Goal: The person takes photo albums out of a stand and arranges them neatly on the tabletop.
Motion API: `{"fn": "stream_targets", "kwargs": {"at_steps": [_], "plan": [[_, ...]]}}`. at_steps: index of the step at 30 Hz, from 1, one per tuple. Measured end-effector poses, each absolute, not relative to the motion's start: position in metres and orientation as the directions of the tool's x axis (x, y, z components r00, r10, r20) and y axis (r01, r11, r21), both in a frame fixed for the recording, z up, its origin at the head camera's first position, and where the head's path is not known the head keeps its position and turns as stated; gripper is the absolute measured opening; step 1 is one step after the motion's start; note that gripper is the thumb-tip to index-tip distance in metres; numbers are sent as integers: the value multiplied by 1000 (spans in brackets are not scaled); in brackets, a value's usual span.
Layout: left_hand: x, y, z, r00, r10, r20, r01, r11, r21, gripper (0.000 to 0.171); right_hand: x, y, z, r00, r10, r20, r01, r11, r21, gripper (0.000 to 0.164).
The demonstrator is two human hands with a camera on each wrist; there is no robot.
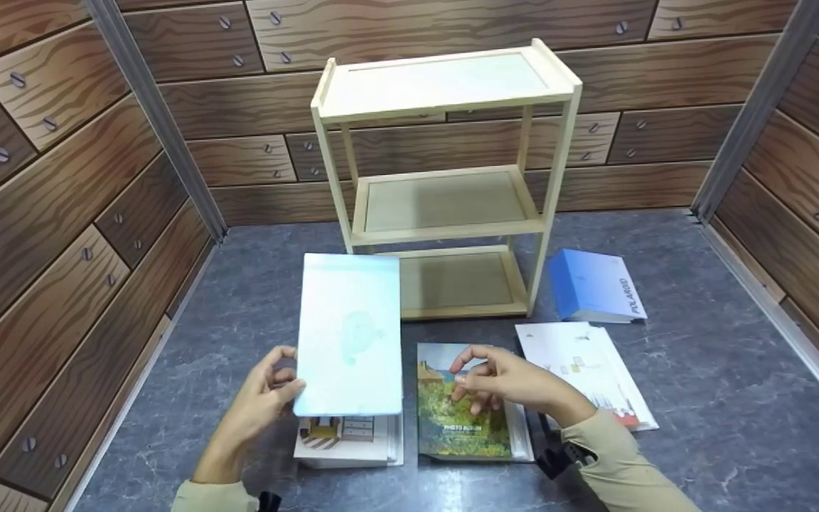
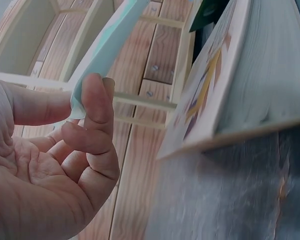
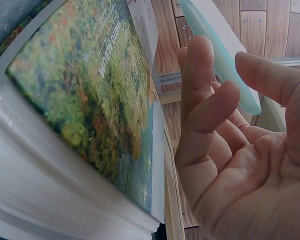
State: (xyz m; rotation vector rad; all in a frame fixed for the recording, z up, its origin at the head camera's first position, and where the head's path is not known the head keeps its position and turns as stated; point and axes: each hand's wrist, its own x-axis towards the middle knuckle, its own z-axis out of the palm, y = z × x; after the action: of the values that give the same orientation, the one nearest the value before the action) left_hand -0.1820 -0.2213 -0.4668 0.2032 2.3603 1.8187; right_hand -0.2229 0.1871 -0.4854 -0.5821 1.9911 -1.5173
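My left hand [image 1: 265,393] pinches the left edge of a pale blue album [image 1: 350,334] between thumb and fingers, as the left wrist view also shows. It is held up over an album with a house-like drawing [image 1: 345,442], hiding most of that cover. My right hand [image 1: 498,382] hovers over a photo album with a green landscape cover [image 1: 445,412], fingers loosely bent and nothing between thumb and fingertips. In the right wrist view the pale blue album [image 3: 225,60] appears behind the right fingers, apart from them as far as I can tell.
A three-tier light wood shelf [image 1: 445,231] stands at the back middle of the dark marbled floor [image 1: 239,299]. To the right lie white albums [image 1: 573,355] and a blue Polaroid album [image 1: 598,284]. Wood-patterned walls [image 1: 772,135] enclose the space.
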Motion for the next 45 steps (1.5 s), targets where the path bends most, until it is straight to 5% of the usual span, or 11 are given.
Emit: {"fn": "stream_targets", "kwargs": {"at_steps": [45], "plan": [[-173,-298,-477,-983,25,-180,-169,241,956,36,-221,216,-477,-746,-653,-133,8,191,-982,42]]}}
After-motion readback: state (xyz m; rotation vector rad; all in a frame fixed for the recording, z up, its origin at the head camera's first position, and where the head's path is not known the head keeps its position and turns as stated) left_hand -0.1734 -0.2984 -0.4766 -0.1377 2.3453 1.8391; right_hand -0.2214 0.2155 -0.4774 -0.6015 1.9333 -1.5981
